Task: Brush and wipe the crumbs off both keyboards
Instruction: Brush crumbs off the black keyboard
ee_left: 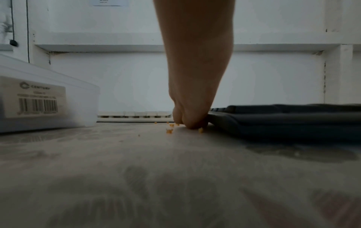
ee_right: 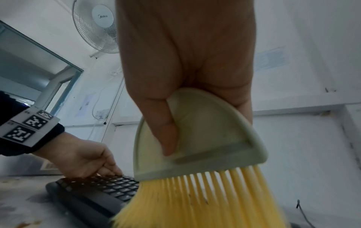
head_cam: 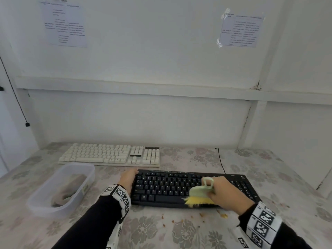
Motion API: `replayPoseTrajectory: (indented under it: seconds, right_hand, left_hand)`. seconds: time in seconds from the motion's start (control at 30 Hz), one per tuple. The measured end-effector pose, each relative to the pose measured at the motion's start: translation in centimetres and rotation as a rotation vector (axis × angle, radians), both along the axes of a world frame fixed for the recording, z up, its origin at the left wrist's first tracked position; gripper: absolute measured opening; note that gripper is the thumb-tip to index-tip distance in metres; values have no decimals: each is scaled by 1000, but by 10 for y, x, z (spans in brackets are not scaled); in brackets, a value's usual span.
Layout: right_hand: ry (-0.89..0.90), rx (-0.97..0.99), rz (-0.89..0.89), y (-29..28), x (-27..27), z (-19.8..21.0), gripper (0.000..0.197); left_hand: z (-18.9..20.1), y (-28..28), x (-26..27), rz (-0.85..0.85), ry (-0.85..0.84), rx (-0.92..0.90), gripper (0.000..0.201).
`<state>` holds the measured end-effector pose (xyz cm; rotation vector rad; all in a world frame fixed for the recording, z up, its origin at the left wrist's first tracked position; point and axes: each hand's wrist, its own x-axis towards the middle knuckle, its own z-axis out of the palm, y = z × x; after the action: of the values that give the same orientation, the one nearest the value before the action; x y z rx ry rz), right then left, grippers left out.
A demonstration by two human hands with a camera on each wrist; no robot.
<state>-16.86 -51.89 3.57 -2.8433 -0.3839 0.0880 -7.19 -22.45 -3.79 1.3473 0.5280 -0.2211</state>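
Observation:
A black keyboard (head_cam: 170, 187) lies near the table's front, and a white keyboard (head_cam: 109, 155) sits behind it to the left. My right hand (head_cam: 224, 193) grips a brush (head_cam: 201, 192) with a pale green handle. Its yellow bristles (head_cam: 199, 201) lie on the black keyboard's front edge, right of the middle. In the right wrist view my thumb lies across the brush handle (ee_right: 205, 132). My left hand (head_cam: 129, 177) rests on the black keyboard's left end, with straight fingers (ee_right: 111, 169) on the keys (ee_right: 109, 186). Orange crumbs (head_cam: 222, 215) dot the floral tablecloth in front of the keyboard, and more crumbs (ee_left: 169, 131) lie by my left hand (ee_left: 191, 92).
A clear plastic container (head_cam: 45, 200) with a crumpled cloth (head_cam: 71, 184) inside stands left of the black keyboard. A black cable (head_cam: 221, 162) runs back from the keyboard to the white wall. A fan (ee_right: 97, 26) hangs high on the wall.

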Motion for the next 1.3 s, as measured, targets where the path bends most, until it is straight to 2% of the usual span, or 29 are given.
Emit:
replayPoseTrajectory:
  seconds: [0.1,0.23,0.3,0.33,0.37,0.43,0.53,0.63,0.67,0.7,0.77,0.87,0.93,0.97,1.03,1.1,1.2,1.3]
  right_hand:
    - [-16,-47,-32,7,-3,14,22]
    - [-15,87,31,58,-4,22,35]
    - [30,168,123,89,-1,15,20]
    - [47,197,153,103,0,10,10]
    - [56,204,166,115,1,7,8]
    - [56,170,179,131,1,4,13]
    - [47,109,117,132,2,1,31]
    - [128,108,57,116,3,-1,8]
    - [149,109,35,111,2,0,6]
    - [174,108,10,107,1,2,13]
    - [188,100,-7,101,4,5,19]
    - [147,110,-37,104,9,15,5]
    - [84,142,-33,117,14,18,21]
    - [56,175,-11,125,16,18,21]
    - [43,233,37,145,17,17,5]
    - [44,226,68,159,18,10,8]
    - [62,136,90,160,16,6,3]
    - [116,86,36,150,14,9,7]
  left_hand:
    - [1,2,-1,-48,21,12,11]
    - [6,4,-6,-115,-1,43,17]
    - [8,9,-6,-158,-5,95,21]
    - [6,12,-3,-204,-5,134,28]
    - [6,17,-2,-258,-4,180,37]
    - [8,25,-2,-368,-9,295,55]
    - [9,35,-4,-553,-85,443,76]
    - [13,39,-7,-704,-188,459,75]
    - [12,40,-7,-745,-217,466,76]
    - [12,43,-7,-785,-246,490,80]
    - [11,49,-6,-881,-283,589,102]
    - [13,53,-6,-1001,-242,923,142]
    - [12,53,-7,-1020,-170,1121,157]
    - [13,52,-9,-1030,-135,1145,159]
    - [18,49,-14,-1079,-101,1170,151]
    - [23,49,-17,-1154,-57,1217,152]
    - [17,55,-10,-1224,-60,1238,160]
    - [13,60,-7,-1246,-80,1244,157]
